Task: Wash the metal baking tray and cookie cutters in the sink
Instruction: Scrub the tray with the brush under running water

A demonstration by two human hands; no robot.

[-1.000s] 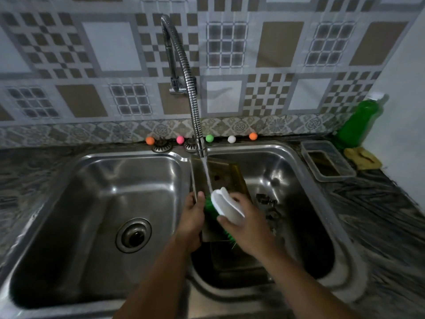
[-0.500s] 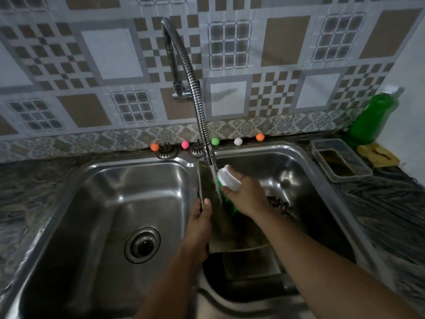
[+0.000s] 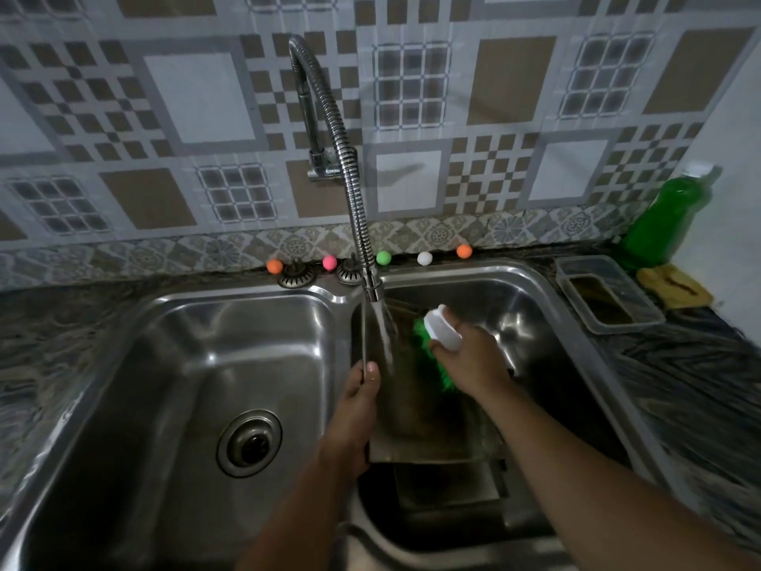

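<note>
Tray edge pinched by left fingers, brush above.

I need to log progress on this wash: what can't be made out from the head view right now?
- Cookie cutters: not identifiable; the right basin behind the right hand and the metal baking tray is too dark.
- The tray's near face: blurred by running water and shadow, so how clean it is cannot be judged.
- Green bristles of the white-handled scrub brush: partly hidden by the right hand.
- Left hand: its fingers behind the tray's edge are hidden.
</note>
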